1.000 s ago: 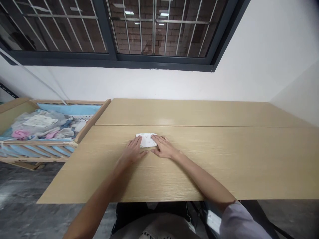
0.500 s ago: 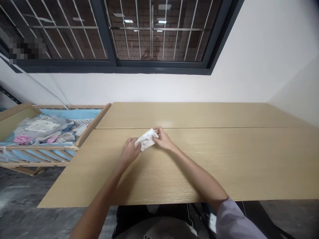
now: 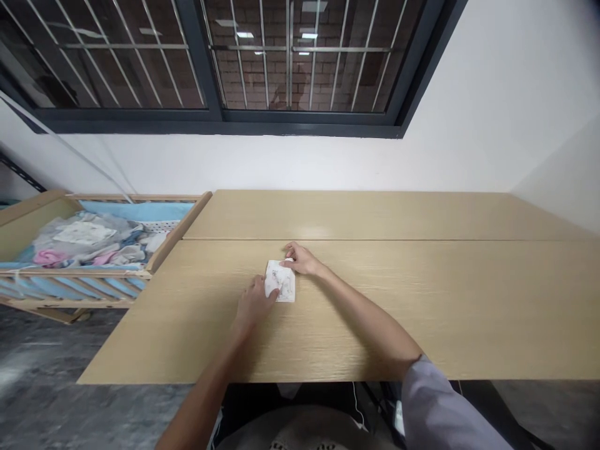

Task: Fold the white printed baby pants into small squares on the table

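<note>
Folded white cloth (image 3: 284, 286), patterned

Lies on table (image 3: 398, 294), near view's centre, toward seven o'clock. Left hand (image 3: 256, 302), at its eight o'clock, holds one edge, thumb uppermost; right hand (image 3: 302, 260), at two, pinches the upper corner. Cot (image 3: 175, 245): nine o'clock.

Room over tabletop (image 3: 469, 300) right of the right hand (image 3: 300, 260), wall (image 3: 304, 164) behind, crib (image 3: 178, 234) blocking the left

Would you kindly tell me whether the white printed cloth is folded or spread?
Folded, by the look of it: the white printed cloth makes a compact, straight-edged rectangle between the left hand and right hand.
</note>
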`<act>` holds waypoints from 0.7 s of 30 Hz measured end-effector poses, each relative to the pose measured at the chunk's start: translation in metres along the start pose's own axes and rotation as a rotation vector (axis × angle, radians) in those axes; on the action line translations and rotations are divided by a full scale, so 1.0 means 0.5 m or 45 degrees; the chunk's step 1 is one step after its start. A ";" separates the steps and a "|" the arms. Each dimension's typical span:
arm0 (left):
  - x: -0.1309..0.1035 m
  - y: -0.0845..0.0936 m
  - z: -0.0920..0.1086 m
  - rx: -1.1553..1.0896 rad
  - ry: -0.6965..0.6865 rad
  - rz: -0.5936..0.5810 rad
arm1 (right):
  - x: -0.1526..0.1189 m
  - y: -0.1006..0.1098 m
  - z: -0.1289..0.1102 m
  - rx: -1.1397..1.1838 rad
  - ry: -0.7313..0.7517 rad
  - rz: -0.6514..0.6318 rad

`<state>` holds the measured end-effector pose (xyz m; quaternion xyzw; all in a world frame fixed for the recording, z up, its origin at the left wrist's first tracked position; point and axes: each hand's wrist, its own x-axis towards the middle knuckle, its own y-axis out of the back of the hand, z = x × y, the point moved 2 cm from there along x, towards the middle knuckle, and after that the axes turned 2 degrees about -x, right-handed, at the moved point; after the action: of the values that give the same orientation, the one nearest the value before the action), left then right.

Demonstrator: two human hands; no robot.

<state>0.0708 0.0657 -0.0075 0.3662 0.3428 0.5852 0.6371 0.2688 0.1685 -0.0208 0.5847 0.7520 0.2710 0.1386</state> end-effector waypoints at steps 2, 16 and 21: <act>-0.002 0.000 0.001 0.057 -0.003 -0.004 | 0.001 -0.004 0.009 0.021 0.005 0.003; -0.127 -0.039 0.080 0.339 -0.338 0.190 | -0.100 -0.008 -0.119 -0.462 0.652 -0.233; -0.147 -0.087 0.073 0.472 -0.345 0.087 | -0.144 -0.047 -0.115 -0.476 0.878 -0.491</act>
<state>0.1179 -0.0121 -0.0264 0.5635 0.3434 0.4789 0.5790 0.2397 0.0816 0.0046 0.2738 0.7877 0.5510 0.0306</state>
